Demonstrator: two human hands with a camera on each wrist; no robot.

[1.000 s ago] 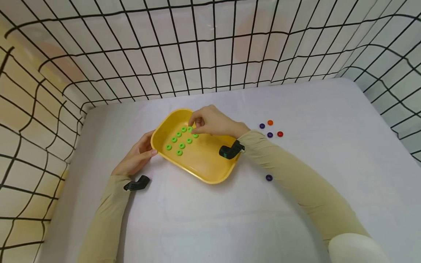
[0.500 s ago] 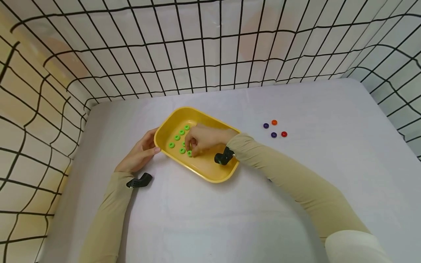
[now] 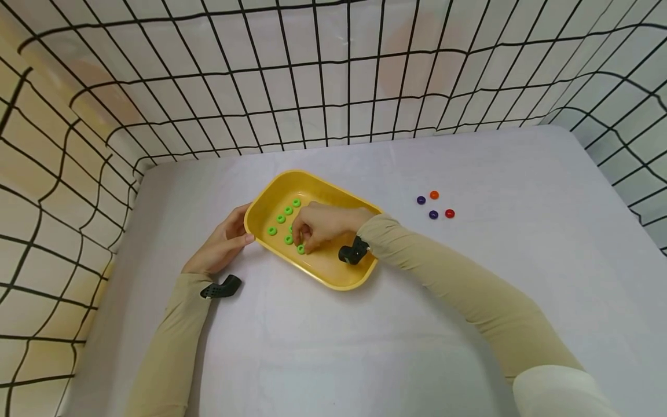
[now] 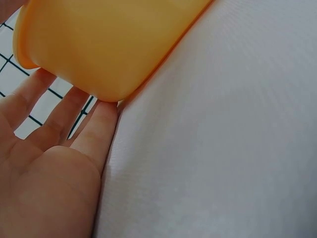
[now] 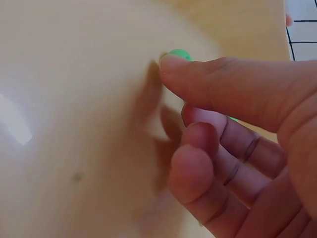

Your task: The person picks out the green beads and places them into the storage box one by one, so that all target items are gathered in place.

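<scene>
A yellow plastic tray (image 3: pixel 324 265) lies at a slant on the white table, several small green rings (image 3: pixel 281 219) on its floor. My left hand (image 3: pixel 221 244) holds its left corner, thumb at the rim; in the left wrist view the fingers (image 4: pixel 96 131) touch the tray's outer wall (image 4: pixel 109 54). Inside the tray, my right hand (image 3: pixel 324 225) pinches one green ring (image 3: pixel 301 249) near the front wall. The right wrist view shows the thumb tip against this ring (image 5: pixel 179 53), the other fingers curled below. The hand covers part of the tray floor.
Right of the tray lie two purple rings (image 3: pixel 433 215), an orange ring (image 3: pixel 435 195) and a red ring (image 3: pixel 450 214). A black wire grid (image 3: pixel 333 104) stands along the table's back and sides. A dark camera sits on each wrist.
My right hand has moved from the tray's back part toward its front wall, the green ring shifting slightly forward last. The left hand stays at the corner. My right sleeve now hides a purple ring.
</scene>
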